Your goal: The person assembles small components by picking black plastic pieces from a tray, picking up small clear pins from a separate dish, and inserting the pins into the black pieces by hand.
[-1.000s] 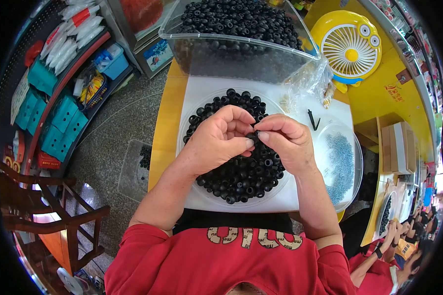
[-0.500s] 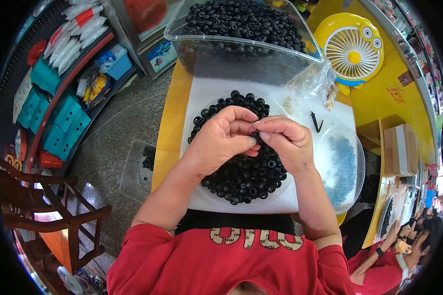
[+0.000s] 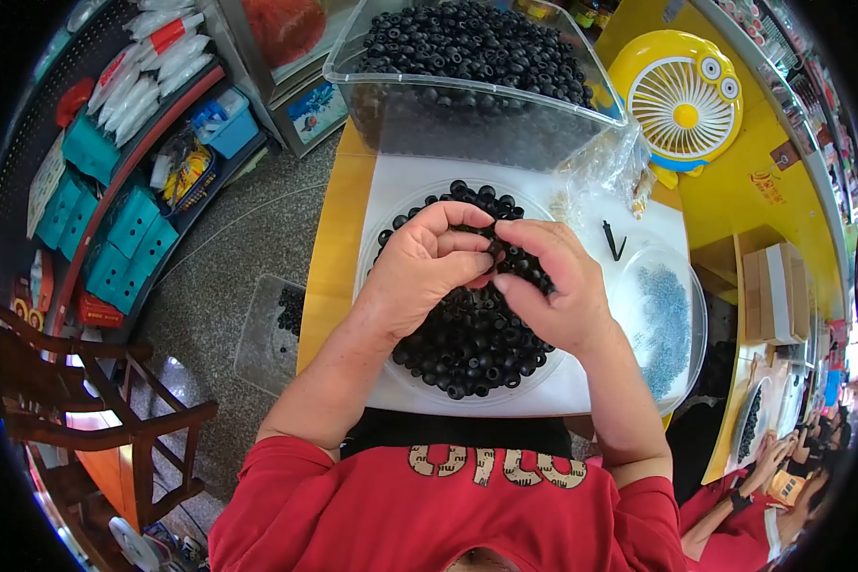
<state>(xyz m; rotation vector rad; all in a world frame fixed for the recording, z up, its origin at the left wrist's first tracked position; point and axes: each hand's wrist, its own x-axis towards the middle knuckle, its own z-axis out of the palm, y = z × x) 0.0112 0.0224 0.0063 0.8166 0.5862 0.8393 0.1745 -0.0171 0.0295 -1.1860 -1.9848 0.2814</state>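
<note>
A round clear tray [image 3: 543,381] heaped with black round beads [image 3: 472,348], each with a hole, lies on the white table top. Above the heap, my left hand [image 3: 419,267] is closed, a black bead [image 3: 495,248] pinched at its thumb and fingertips. Close against it is my right hand [image 3: 567,286], its index fingertip by the left index fingertip. The right thumb stands apart from that finger, and I see nothing held between them.
Beyond the tray stands a large clear bin [image 3: 477,91] of black beads. To the right are a black V-shaped tool [image 3: 614,240], a round dish [image 3: 699,329] of small bluish clear pieces, crumpled plastic [image 3: 605,172] and a yellow fan [image 3: 675,105]. A co-worker's arm [image 3: 725,520] shows lower right.
My right thumb and index finger have spread apart from their pinch, and that hand has shifted slightly right. The left hand stays nearly in place with the bead.
</note>
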